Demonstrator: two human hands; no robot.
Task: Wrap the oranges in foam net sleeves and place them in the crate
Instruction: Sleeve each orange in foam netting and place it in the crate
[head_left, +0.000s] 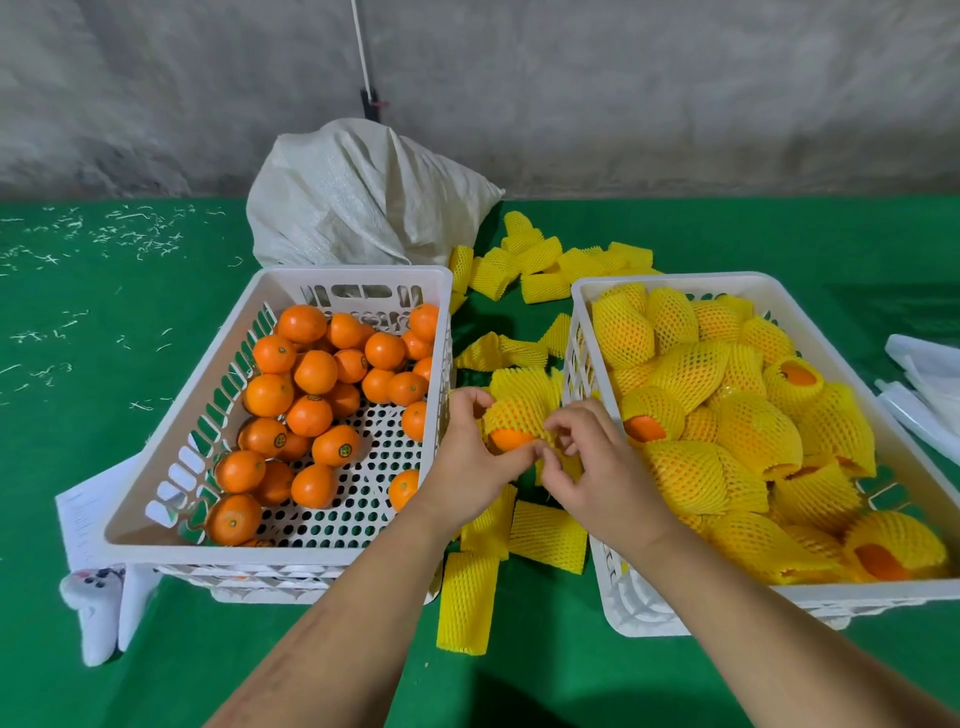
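Between the two crates, we are holding the orange (511, 438) in our left hand (467, 457), its grip curled around the fruit, while our right hand (597, 462) is pinching the foam net sleeve (519, 402); we should be drawing it evenly over the bare end.

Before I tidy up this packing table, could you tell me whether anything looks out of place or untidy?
Small pale scraps are scattered over the green cloth at far left. Empty foam sleeves lie loose between the two crates, not stacked. A sheet of paper is pinned under the left crate.
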